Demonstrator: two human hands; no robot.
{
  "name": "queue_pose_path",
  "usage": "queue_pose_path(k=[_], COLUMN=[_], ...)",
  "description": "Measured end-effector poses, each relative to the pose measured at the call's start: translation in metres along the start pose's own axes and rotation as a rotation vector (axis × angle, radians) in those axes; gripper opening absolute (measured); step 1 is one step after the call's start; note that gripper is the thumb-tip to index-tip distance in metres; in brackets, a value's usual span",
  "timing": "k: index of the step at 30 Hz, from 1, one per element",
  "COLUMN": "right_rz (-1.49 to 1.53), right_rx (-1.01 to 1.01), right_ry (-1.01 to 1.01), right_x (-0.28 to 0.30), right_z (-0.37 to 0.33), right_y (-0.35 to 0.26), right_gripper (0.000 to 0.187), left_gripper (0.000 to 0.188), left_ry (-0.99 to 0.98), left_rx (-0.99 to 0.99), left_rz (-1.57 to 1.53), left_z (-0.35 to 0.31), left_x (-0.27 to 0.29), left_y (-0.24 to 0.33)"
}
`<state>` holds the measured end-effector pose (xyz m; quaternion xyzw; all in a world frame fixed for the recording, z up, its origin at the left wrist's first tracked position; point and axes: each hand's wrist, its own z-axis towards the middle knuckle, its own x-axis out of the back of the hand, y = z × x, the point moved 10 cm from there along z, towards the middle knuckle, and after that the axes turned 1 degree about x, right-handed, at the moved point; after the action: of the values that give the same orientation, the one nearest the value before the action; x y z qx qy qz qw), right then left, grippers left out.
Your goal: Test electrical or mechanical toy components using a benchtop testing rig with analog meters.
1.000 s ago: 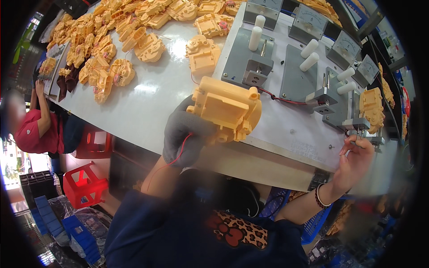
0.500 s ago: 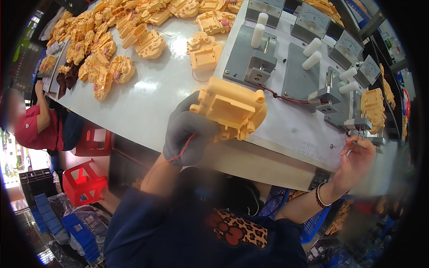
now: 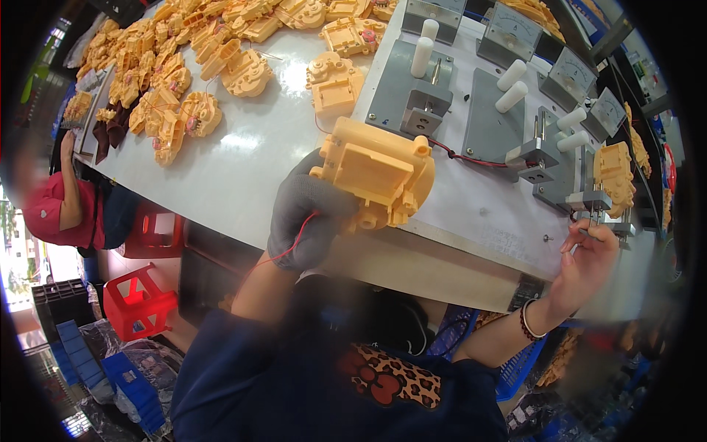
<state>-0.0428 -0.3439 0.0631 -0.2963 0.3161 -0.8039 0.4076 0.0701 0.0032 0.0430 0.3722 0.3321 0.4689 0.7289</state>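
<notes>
- The white board [image 3: 508,247], a raised panel on the table [image 3: 236,151], is the landmark for every place here.
- The left hand [image 3: 305,217], in a gray glove, is above the table just off the board's near left corner; its fingers are closed around a yellow plastic housing, gripping it at its left side.
- That held yellow housing [image 3: 372,175] is in the air over the board's near left corner, a rectangular recess facing up toward the head.
- A thin red wire [image 3: 297,239] hangs over the glove, on the side away from the board.
- The right hand [image 3: 585,265], bare, is at the board's near right corner. Its fingers are bent, with the tips at thin metal pins [image 3: 591,218]; I cannot tell whether they pinch one.
- The pins stick out of a small gray metal block [image 3: 587,200] at the board's right end, and a second housing [image 3: 612,171] stands right behind that block.
- A beaded bracelet [image 3: 527,323] circles the right wrist, in front of the board's near edge.
- On the board are gray plates [image 3: 387,92] with upright white rods [image 3: 422,57]; four dial meters [image 3: 509,33] line its far side.
- A single housing [image 3: 337,92] lies just left of the board, and a large heap of housings [image 3: 140,85] spreads farther left.
- Well left of the board, a person in a red top [image 3: 59,210] sits at the table.
</notes>
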Motion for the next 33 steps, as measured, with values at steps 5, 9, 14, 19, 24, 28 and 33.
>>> queue_pose_path(k=[5,9,14,19,24,28,33], right_rz=[0.016,-0.008,0.008,0.008,0.002,0.007,0.023], right_rx=[-0.007,-0.007,-0.007,-0.002,0.007,-0.022,-0.015], right_ry=[-0.01,-0.002,-0.007,-0.014,-0.011,0.034,0.104], right_x=[-0.001,0.0,-0.002,-0.001,-0.003,-0.007,-0.009], right_z=[0.0,0.0,0.001,0.0,0.002,0.002,0.002], right_y=[0.0,0.0,0.0,0.0,-0.003,-0.006,-0.009], right_gripper=[0.049,0.049,0.049,0.049,0.049,0.047,0.041], left_gripper=[0.026,0.027,0.025,0.021,0.02,0.031,0.03], left_ry=[0.014,0.009,0.03,0.047,0.022,0.027,0.108], left_rx=[-0.028,-0.044,-0.034,-0.006,-0.087,-0.07,0.124], left_rz=[-0.006,-0.026,-0.02,0.034,0.023,-0.279,-0.244], left_z=[-0.002,-0.001,0.0,-0.002,-0.004,-0.009,0.004], left_x=[0.001,0.002,0.004,0.005,0.007,0.014,0.022], left_y=[0.001,0.0,-0.001,-0.003,-0.004,-0.012,-0.01])
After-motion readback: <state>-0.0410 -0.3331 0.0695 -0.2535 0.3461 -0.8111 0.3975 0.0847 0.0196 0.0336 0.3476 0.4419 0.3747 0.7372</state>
